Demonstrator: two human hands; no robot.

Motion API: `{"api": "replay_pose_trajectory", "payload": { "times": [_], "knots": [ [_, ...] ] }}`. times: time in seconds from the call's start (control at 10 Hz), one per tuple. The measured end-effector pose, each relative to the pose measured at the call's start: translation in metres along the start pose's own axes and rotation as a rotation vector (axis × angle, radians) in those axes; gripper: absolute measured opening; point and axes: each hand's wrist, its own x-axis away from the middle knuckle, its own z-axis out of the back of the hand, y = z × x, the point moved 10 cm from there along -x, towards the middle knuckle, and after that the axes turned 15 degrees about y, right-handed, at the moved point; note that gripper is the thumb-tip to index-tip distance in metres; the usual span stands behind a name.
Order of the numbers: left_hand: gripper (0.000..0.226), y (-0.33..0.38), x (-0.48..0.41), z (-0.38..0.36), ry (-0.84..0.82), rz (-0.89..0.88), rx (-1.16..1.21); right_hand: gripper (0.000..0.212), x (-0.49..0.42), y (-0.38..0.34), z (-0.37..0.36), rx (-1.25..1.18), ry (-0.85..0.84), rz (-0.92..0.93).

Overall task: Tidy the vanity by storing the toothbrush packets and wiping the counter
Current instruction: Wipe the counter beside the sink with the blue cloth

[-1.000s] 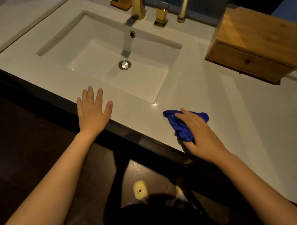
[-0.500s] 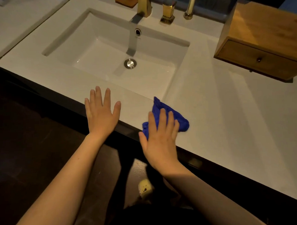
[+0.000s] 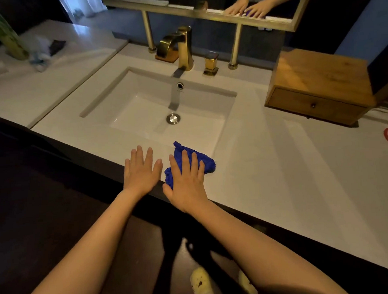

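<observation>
The cloth (image 3: 190,161) lies bunched on the counter (image 3: 278,176), just in front of the sink (image 3: 160,108), pinned flat under my right hand (image 3: 186,180); I press with spread fingers rather than clutch it, so more of it rubs the surface. My left hand (image 3: 142,171), open and empty, braces just beside it.

White counter (image 3: 278,176) carried a blue cloth (image 3: 203,161), wooden drawer box (image 3: 314,83), gold faucet (image 3: 184,49); far-left clutter (image 3: 40,53) was blurred, possibly packets.

The right hand (image 3: 185,182) slid the blue cloth (image 3: 190,162) (bunched) leftward beside the left hand (image 3: 142,171).
</observation>
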Motion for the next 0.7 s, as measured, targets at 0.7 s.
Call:
{"api": "replay_pose_trajectory", "payload": {
  "times": [0.7],
  "knots": [
    [0.043, -0.041, 0.076, 0.026, 0.279, 0.387, 0.316, 0.056, 0.025, 0.005, 0.150, -0.611, 0.129, 0.204]
  ]
}}
